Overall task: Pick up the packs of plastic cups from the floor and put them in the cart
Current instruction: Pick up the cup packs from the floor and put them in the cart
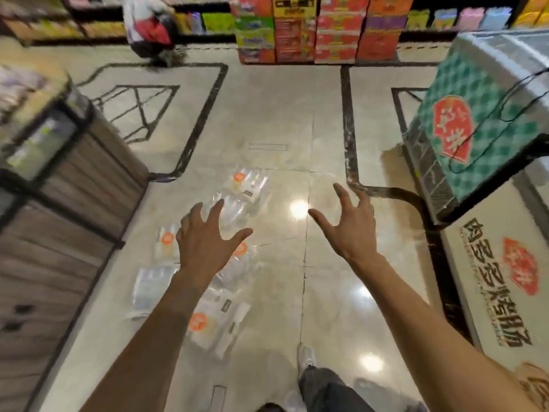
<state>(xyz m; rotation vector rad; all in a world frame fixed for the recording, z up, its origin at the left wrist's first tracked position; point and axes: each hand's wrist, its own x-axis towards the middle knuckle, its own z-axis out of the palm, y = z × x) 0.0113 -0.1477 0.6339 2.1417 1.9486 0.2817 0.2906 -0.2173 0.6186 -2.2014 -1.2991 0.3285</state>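
Several clear packs of plastic cups with orange round labels lie scattered on the shiny tiled floor left of centre: one farthest away (248,182), one at the left (166,243), one nearest me (214,322), others between them. My left hand (205,242) hovers above the packs with fingers spread, holding nothing. My right hand (347,224) is stretched out over bare floor to the right, fingers apart and empty. No cart is in view.
A dark wooden shelf unit (59,218) runs along the left. A chest freezer (475,129) with green and red graphics stands at the right. Stacked colourful cartons (320,28) and a crouching person (151,28) are at the far end. My foot (306,355) is below.
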